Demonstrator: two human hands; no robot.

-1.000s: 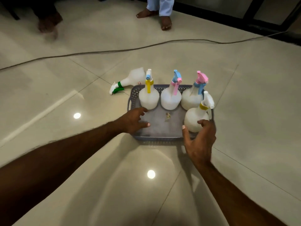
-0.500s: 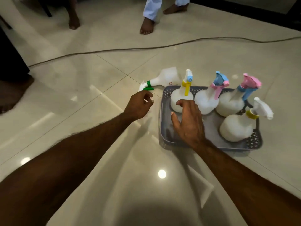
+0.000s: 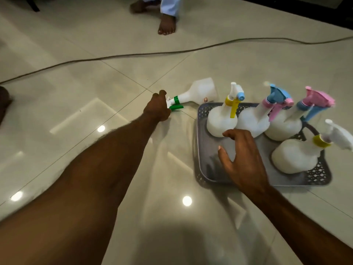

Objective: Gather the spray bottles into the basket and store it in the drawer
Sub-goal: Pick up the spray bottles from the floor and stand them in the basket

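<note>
Stray bottle: the fifth spray bottle lies on its side on the floor, just beyond the basket's far-left corner and outside it.
Long axis: it runs left to right across your view, green-collared spray head toward your left hand, flat base toward the basket.
Left hand: your nearer hand by far; the fingers are curled at the spray head and touching it, but you cannot tell from here whether they have closed round it.
Right hand: it hovers over the basket's near-left floor, fingers spread and slack, holding nothing; one fingertip comes close to the base of the yellow-trigger bottle.
Basket: grey, perforated wall, resting on the tiles to your right.
Basket contents: four bottles stand in it, the yellow-trigger one, one with a blue head and pink trigger, one with a pink head and blue trigger, and a white-headed one with a yellow collar leaning at the near right.
Free space: the near-left floor of the basket, under your right hand.
Change from half a second ago: your left hand was short of the green trigger and now meets it; your right hand keeps its place over the basket.
Drawer: not in view.
Judgement: draw the neck toward you, then swing the base over the rim.
</note>
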